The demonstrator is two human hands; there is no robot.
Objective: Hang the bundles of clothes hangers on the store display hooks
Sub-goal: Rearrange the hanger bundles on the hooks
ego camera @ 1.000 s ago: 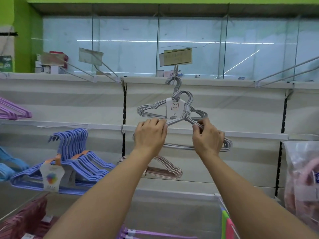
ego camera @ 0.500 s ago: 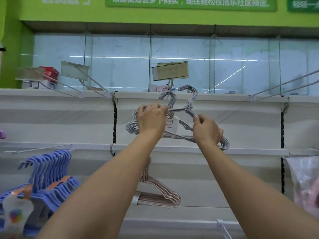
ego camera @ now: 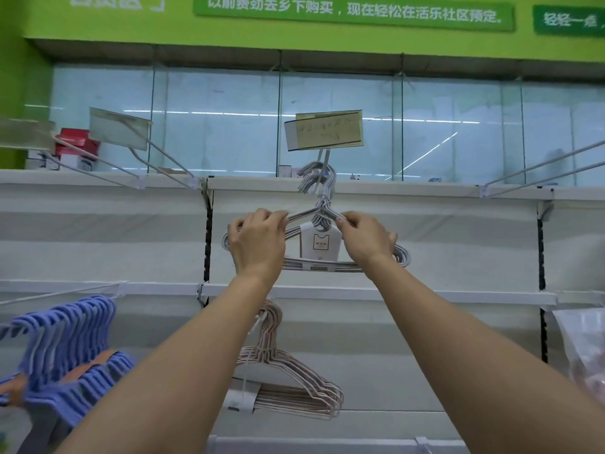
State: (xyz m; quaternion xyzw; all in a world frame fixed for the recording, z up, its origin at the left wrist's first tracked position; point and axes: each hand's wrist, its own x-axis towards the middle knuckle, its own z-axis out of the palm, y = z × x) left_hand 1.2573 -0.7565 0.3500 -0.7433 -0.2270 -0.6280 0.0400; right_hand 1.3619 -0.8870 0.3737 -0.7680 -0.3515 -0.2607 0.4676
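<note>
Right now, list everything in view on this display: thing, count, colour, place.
Grey wire hanger bundle with white card label: one, grey-white, centre, its hooks at the top display hook.
Yellowish price tag holder: one, above that bundle.
Pale pink wire hanger bundle: one, hanging lower centre.
Blue plastic hanger bundles: several, lower left.
Bare white wire display hooks: several, upper left and upper right.
Red box: one, top shelf, left.
Clear plastic bag: one, pinkish contents, right edge.
Green sign with white lettering: one, top.
Left hand: grips the grey bundle's left shoulder.
Right hand: fingers pinch its right shoulder.
</note>
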